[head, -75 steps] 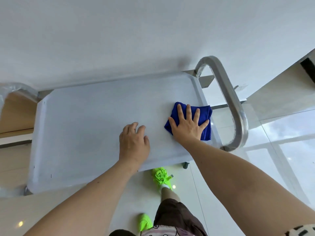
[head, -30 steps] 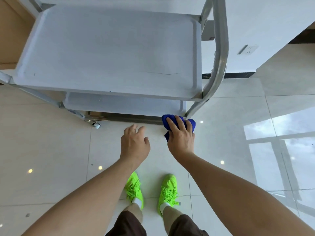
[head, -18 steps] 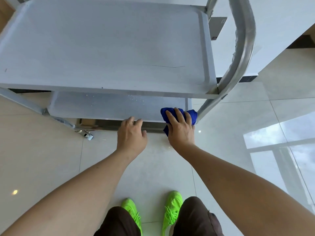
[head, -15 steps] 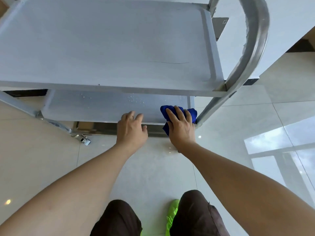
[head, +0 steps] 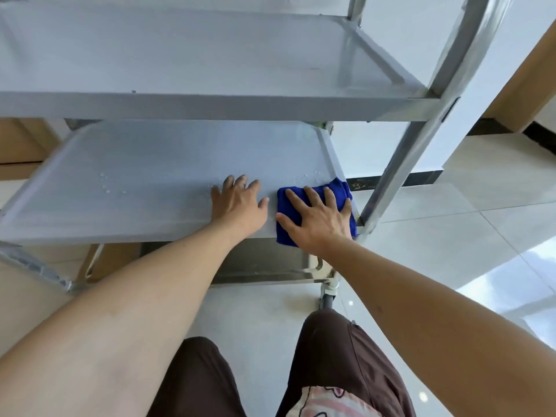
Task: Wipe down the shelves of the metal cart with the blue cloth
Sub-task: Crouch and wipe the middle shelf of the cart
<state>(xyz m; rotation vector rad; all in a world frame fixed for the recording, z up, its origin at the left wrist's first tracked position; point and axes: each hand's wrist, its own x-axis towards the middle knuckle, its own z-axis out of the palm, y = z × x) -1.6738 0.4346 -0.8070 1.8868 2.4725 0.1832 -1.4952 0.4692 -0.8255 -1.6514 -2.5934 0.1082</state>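
Note:
The metal cart fills the upper half of the head view, its top shelf (head: 210,105) above and its middle shelf (head: 144,176) below it. The folded blue cloth (head: 285,203) lies on the near right corner of the middle shelf. My right hand (head: 319,219) presses flat on the cloth with fingers spread. My left hand (head: 239,203) rests flat on the bare shelf just left of the cloth. Water droplets dot the shelf near both hands.
The cart's right upright post (head: 388,176) stands right beside the cloth. A lower shelf edge (head: 264,266) and a caster (head: 328,297) sit under the middle shelf. Glossy floor tiles (head: 451,236) spread to the right. My knees in brown shorts (head: 346,350) are at the bottom.
I have crouched lower, bringing the middle shelf into full view. Both hands moved from the shelf's front edge onto its surface, the right one carrying the cloth.

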